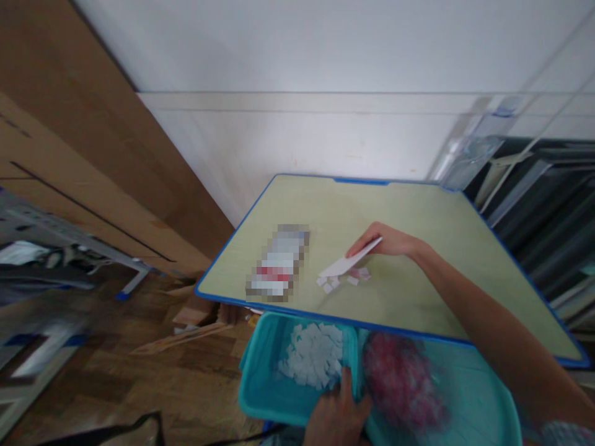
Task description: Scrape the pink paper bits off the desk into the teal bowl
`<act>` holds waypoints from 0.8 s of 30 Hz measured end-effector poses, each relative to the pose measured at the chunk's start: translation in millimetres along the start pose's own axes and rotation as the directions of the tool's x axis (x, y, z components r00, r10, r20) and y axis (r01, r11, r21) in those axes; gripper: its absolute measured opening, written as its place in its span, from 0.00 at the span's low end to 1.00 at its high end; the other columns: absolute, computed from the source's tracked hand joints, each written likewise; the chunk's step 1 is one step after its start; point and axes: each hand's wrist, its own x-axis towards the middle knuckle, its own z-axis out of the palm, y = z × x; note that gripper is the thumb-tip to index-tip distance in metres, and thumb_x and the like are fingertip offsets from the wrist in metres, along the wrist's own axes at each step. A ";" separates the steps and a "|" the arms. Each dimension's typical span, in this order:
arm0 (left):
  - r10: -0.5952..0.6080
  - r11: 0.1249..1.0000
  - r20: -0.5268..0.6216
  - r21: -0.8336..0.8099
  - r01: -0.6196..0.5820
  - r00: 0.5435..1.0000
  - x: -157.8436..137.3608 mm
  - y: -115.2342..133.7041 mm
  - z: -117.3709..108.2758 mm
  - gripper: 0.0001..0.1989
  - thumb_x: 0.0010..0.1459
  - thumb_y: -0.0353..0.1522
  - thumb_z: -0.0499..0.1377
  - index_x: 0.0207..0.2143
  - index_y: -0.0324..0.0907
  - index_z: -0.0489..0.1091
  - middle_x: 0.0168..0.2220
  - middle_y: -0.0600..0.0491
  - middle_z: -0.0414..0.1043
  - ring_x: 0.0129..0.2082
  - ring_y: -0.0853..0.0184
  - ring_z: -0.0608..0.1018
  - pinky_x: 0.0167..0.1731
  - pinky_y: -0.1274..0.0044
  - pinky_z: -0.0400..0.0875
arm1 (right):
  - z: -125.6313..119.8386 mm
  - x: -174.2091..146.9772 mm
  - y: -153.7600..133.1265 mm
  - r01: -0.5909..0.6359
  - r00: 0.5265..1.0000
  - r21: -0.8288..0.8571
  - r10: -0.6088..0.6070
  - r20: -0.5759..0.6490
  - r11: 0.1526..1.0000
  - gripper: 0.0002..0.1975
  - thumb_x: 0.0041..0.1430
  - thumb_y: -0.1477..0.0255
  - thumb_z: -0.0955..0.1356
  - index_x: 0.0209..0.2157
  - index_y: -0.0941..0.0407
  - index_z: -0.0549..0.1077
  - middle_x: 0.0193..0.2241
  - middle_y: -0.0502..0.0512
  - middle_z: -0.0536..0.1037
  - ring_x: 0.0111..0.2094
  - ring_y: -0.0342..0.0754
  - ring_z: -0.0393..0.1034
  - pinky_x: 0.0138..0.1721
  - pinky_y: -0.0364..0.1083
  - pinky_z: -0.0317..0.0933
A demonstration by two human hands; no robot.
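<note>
My right hand (pixel 388 239) pinches a flat white card (pixel 348 261), held tilted with its lower edge down at the tabletop. Right below that edge lie several small white paper pieces (pixel 352 280), some pinkish. At the bottom, my left hand (pixel 337 414) grips the right rim of a teal plastic basin (pixel 246 390), index finger inside and thumb on the outer side. A heap of white paper pieces (pixel 312 354) fills the middle of this basin. The far fingers of the left hand are partly hidden.
The pale yellow table (pixel 404 201) has a blue edge. A pixelated phone-like object (pixel 279 263) lies on its left part. Beside the basin, a second teal tub (pixel 483 378) holds a blurred red and white bundle (pixel 402 381). Brown cardboard (pixel 93 155) stands at left.
</note>
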 end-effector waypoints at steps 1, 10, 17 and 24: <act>-0.002 1.000 0.021 -0.021 0.002 1.000 -0.6 0.2 -1.9 0.28 0.46 0.46 0.60 0.50 0.49 0.62 0.57 0.35 0.53 0.36 0.55 0.76 0.29 0.66 0.73 | -2.0 -8.3 -0.3 -0.007 1.000 0.003 0.007 0.006 1.000 0.14 0.46 0.66 0.69 0.33 0.60 0.79 0.33 0.59 0.80 0.35 0.51 0.74 0.38 0.46 0.64; -0.036 0.994 0.041 -0.098 0.040 0.999 -1.7 2.8 -10.4 0.36 0.41 0.51 0.60 0.52 0.50 0.60 0.58 0.35 0.51 0.38 0.53 0.75 0.32 0.63 0.72 | -11.7 -90.4 -6.7 -0.148 0.977 -0.072 0.135 -0.164 0.986 0.17 0.50 0.61 0.67 0.34 0.60 0.78 0.34 0.60 0.79 0.37 0.53 0.73 0.38 0.46 0.64; -0.049 0.993 0.029 -0.109 0.052 0.998 -2.8 6.5 -16.9 0.37 0.39 0.50 0.61 0.52 0.51 0.59 0.58 0.36 0.51 0.38 0.53 0.75 0.33 0.64 0.72 | 16.7 -64.2 -49.2 -0.157 0.937 -0.312 0.041 -0.348 0.937 0.13 0.53 0.66 0.65 0.29 0.61 0.78 0.24 0.54 0.78 0.24 0.44 0.69 0.24 0.40 0.57; -0.046 0.992 0.066 -0.118 0.053 0.997 -3.7 7.3 -19.3 0.36 0.40 0.50 0.60 0.53 0.51 0.59 0.59 0.36 0.49 0.39 0.53 0.75 0.34 0.64 0.72 | 37.0 -41.0 -64.7 -0.126 0.962 -0.341 0.031 -0.271 0.932 0.13 0.52 0.70 0.64 0.26 0.64 0.76 0.17 0.52 0.73 0.18 0.40 0.62 0.20 0.39 0.52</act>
